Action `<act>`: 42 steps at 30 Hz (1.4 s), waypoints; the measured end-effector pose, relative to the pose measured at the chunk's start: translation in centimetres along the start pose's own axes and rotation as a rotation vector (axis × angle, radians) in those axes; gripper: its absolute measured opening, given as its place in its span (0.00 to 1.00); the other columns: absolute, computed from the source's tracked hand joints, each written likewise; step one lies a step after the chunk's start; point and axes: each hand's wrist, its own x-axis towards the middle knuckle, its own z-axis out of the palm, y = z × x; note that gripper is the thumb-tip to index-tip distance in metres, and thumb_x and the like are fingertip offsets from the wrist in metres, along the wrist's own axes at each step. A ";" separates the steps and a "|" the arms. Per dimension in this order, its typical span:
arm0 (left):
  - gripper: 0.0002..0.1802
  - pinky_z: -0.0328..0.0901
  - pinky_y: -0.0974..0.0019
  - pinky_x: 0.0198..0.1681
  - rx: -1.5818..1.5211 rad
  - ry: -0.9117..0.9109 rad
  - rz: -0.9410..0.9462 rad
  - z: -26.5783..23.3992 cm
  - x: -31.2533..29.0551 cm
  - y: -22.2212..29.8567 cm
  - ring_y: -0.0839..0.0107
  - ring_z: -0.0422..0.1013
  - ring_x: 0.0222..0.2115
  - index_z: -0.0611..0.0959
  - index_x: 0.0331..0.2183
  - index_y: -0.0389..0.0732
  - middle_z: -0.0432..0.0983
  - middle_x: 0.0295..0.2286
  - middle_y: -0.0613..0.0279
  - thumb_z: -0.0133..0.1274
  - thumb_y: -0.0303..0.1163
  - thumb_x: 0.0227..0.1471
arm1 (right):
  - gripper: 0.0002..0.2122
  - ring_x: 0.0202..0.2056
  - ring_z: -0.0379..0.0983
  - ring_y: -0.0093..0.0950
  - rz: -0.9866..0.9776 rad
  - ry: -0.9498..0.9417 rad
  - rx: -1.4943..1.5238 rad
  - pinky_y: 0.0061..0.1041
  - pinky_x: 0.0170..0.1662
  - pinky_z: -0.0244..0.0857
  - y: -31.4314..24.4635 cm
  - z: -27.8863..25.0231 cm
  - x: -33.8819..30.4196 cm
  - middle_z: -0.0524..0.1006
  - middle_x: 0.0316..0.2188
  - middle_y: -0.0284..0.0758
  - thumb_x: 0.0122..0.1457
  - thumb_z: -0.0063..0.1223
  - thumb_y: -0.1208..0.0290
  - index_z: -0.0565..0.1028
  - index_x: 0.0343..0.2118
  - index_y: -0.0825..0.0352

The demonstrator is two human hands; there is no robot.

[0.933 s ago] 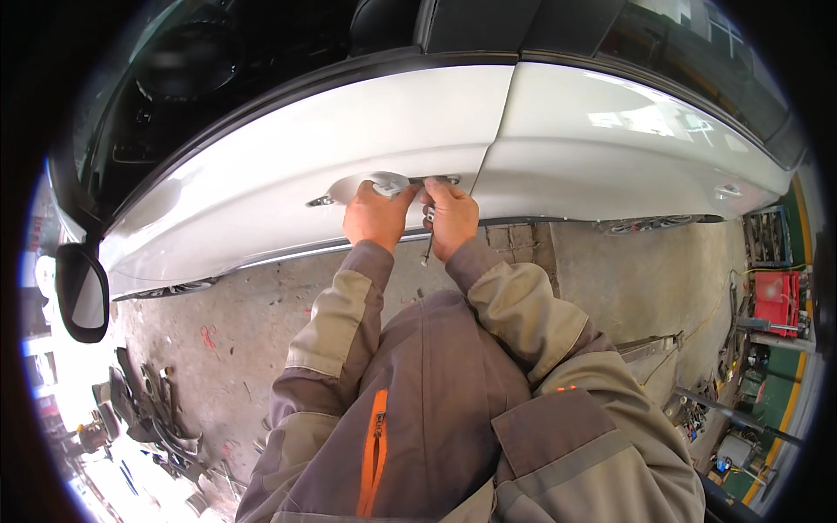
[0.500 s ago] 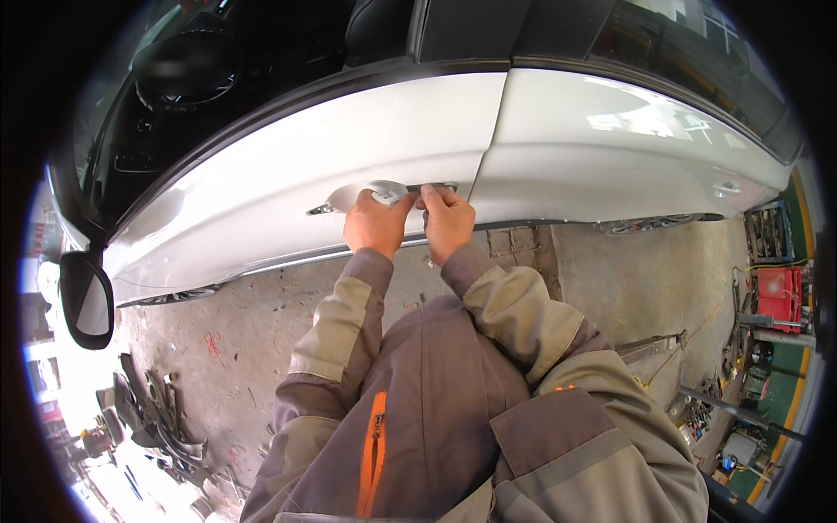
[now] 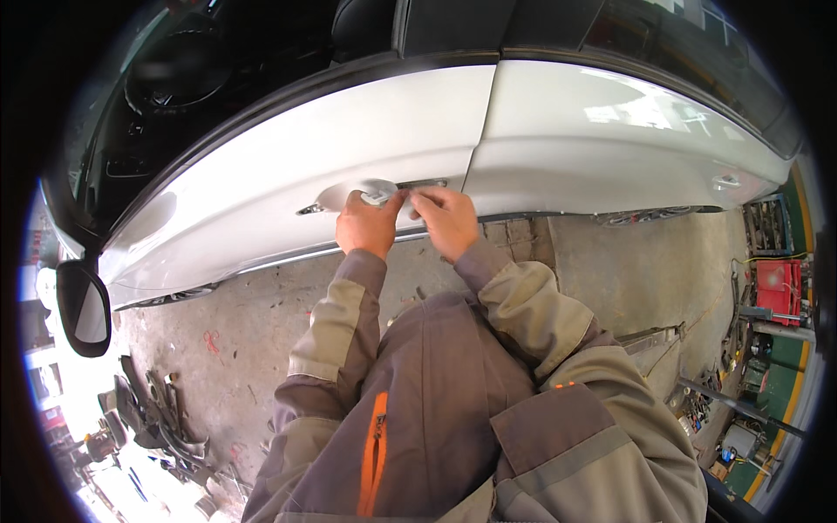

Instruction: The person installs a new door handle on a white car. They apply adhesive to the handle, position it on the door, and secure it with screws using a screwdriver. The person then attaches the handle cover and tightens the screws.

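White car door (image 3: 349,122), curled fingers (image 3: 427,204) at recess (image 3: 331,195)

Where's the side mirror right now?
In the head view, the side mirror is at the far left, about mid-height, beside the white car and well left of the person's left hand.

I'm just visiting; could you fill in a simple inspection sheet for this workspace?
Surface: glossy white car door; concrete floor below, with red marks.
Things at hand: handle recess and dark slot in the door.
Clutter: dark parts heaped at left; red case and tools at right.
Grip: left hand and right hand, fingertips close together by the slot; anything pinched is too small to tell.
Cables: thin yellow line at right, possibly a cord.
Surroundings: side mirror at left.
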 end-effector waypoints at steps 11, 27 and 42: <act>0.54 0.72 0.54 0.46 -0.085 -0.013 -0.009 -0.1 -0.5 0.0 0.46 0.79 0.43 0.79 0.49 0.23 0.83 0.37 0.39 0.68 0.66 0.39 | 0.19 0.34 0.80 0.43 -0.109 0.090 -0.607 0.37 0.40 0.73 2.4 -3.4 0.6 0.83 0.31 0.46 0.59 0.60 0.53 0.82 0.37 0.69; 0.50 0.72 0.52 0.45 -0.055 0.080 0.008 0.1 -0.9 0.4 0.46 0.79 0.42 0.81 0.47 0.26 0.83 0.36 0.40 0.68 0.65 0.39 | 0.21 0.28 0.79 0.41 -0.009 0.210 -0.445 0.37 0.35 0.70 1.1 -0.5 1.6 0.81 0.24 0.46 0.55 0.62 0.53 0.82 0.25 0.72; 0.41 0.72 0.52 0.41 -0.095 0.120 0.014 0.3 -0.9 0.3 0.47 0.79 0.38 0.83 0.39 0.31 0.83 0.33 0.44 0.69 0.62 0.40 | 0.21 0.25 0.77 0.30 0.210 0.182 -0.187 0.32 0.31 0.67 0.6 0.9 2.3 0.81 0.22 0.42 0.52 0.64 0.58 0.82 0.28 0.78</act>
